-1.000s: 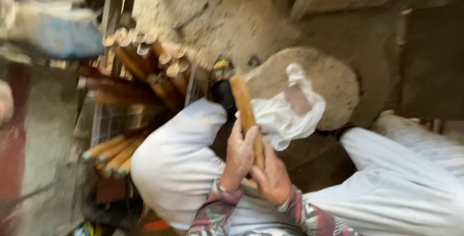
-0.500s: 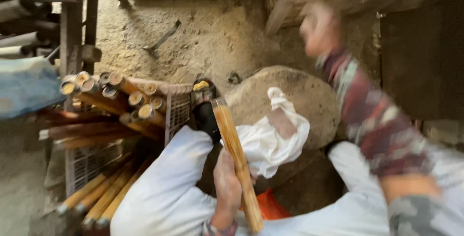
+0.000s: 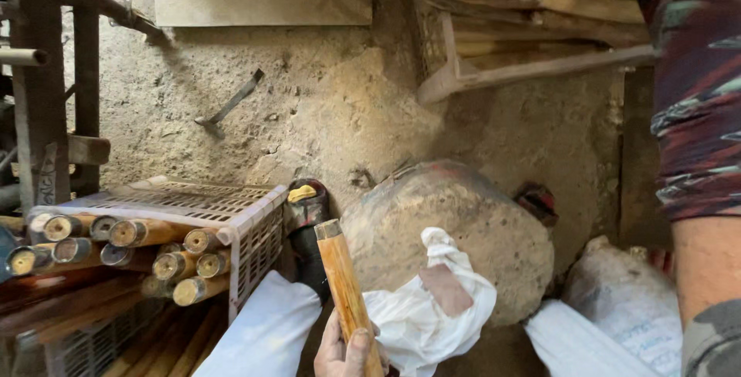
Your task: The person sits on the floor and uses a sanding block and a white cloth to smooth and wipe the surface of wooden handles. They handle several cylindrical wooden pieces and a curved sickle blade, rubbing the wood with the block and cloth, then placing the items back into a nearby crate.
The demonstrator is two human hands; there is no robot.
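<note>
In the head view, a wooden stick (image 3: pixel 345 288) is gripped near its lower end by the left hand (image 3: pixel 343 348) at 6 o'clock, thumb laid over the shaft, the stick tilted toward 11 o'clock. A white cloth (image 3: pixel 432 315) is seen just beside it, against a stone (image 3: pixel 463 223). At 9 o'clock, more sticks (image 3: pixel 147 250) are stacked by a crate (image 3: pixel 231 215). The right forearm is raised at 3 o'clock; whether that hand is spread cannot be told.

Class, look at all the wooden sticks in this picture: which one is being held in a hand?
The stick rising upright at bottom centre, gripped by the left hand; the other sticks lie stacked untouched in the crate on the left.
</note>
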